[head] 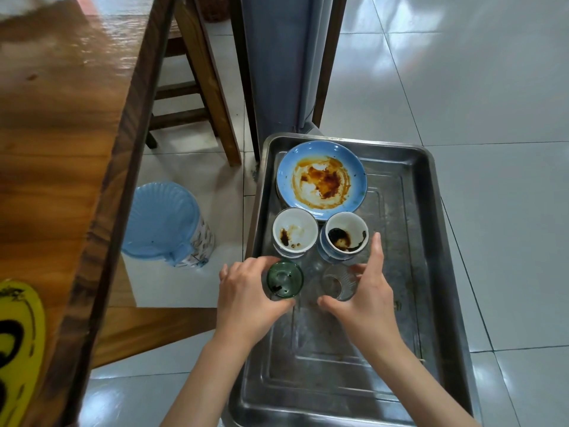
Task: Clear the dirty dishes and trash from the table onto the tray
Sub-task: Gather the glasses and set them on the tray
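Stainless steel tray [431, 235] lies with its long axis running away from the viewer, beside the wooden counter [61, 149] at left. Green glass [284, 280] stands upright on the tray, mouth facing up, near the tray's left wall. Left hand [249, 291] grips it, fingers curled round its left and near side. Clear glass [338, 282] stands upright just beside the green glass, to its right, mouth facing up. Right hand [366, 291] surrounds it with thumb on the near side and fingers spread on the far and right side; whether the fingers press the glass or stand just off it cannot be told.

Beyond the glasses stand two small cups, both upright: a white cup [295, 234] with brown residue on the left, and a blue-sided cup [346, 235] with dark residue on the right. Blue plate [321, 180] with orange sauce stains sits flat at the far end of the tray, its near rim overlapping above the two cups.

Floor is pale glossy tile [462, 87]. A bin with a blue lid [160, 220] stands between counter and tray. A wooden stool [191, 87] stands beyond it. A yellow object [18, 349] with black markings rests on the counter's near corner.
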A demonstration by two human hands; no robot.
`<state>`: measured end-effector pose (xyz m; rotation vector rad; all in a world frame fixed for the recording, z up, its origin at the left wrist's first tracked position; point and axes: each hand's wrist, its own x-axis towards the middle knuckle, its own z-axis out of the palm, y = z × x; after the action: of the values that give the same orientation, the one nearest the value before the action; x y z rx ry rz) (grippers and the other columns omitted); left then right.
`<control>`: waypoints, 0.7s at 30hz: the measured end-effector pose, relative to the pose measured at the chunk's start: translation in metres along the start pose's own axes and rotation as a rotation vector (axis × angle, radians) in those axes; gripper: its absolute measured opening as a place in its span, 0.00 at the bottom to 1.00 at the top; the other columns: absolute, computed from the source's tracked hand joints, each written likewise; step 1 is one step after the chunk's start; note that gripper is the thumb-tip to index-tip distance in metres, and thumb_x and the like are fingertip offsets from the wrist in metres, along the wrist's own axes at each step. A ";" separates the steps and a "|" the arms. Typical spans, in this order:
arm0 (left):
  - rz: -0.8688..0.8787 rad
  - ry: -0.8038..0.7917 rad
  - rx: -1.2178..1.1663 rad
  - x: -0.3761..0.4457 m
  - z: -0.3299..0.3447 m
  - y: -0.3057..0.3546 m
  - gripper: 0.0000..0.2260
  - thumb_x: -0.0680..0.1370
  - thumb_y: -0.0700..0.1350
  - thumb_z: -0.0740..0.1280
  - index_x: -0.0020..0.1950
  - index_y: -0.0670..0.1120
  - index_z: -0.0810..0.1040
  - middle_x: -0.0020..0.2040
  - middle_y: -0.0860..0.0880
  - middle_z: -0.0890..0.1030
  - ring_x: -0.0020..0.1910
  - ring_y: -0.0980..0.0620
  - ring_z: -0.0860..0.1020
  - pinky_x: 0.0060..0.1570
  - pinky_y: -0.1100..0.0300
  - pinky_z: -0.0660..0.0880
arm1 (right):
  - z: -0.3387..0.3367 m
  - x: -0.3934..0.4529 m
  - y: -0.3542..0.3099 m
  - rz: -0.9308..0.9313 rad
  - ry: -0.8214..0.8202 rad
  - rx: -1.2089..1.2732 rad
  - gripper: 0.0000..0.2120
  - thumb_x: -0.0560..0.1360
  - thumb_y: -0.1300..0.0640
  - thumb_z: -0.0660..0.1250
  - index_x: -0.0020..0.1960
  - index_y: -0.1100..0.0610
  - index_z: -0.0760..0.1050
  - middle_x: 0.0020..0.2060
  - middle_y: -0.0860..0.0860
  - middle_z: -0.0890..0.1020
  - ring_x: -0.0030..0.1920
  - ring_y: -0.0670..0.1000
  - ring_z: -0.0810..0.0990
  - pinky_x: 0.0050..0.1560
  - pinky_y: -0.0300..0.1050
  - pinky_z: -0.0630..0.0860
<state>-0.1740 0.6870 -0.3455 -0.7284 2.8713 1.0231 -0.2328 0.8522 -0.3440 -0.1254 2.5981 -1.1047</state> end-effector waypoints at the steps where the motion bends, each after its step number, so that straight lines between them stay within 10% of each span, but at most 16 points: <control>1: -0.001 -0.002 0.005 0.000 0.000 0.000 0.26 0.61 0.56 0.77 0.56 0.54 0.76 0.50 0.56 0.78 0.51 0.54 0.72 0.61 0.50 0.65 | 0.000 0.000 0.000 0.002 -0.006 -0.003 0.64 0.59 0.57 0.81 0.75 0.45 0.35 0.60 0.52 0.75 0.61 0.50 0.72 0.58 0.39 0.66; 21: -0.003 -0.118 -0.023 -0.057 -0.097 0.071 0.44 0.65 0.59 0.75 0.75 0.57 0.55 0.70 0.58 0.65 0.68 0.59 0.61 0.62 0.67 0.54 | -0.099 -0.050 -0.095 -0.091 -0.133 -0.258 0.60 0.61 0.48 0.79 0.76 0.48 0.38 0.73 0.48 0.57 0.73 0.49 0.52 0.69 0.44 0.57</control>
<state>-0.1397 0.7010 -0.2174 -0.6507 2.7622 1.0631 -0.2215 0.8645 -0.1989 -0.3650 2.6232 -0.7559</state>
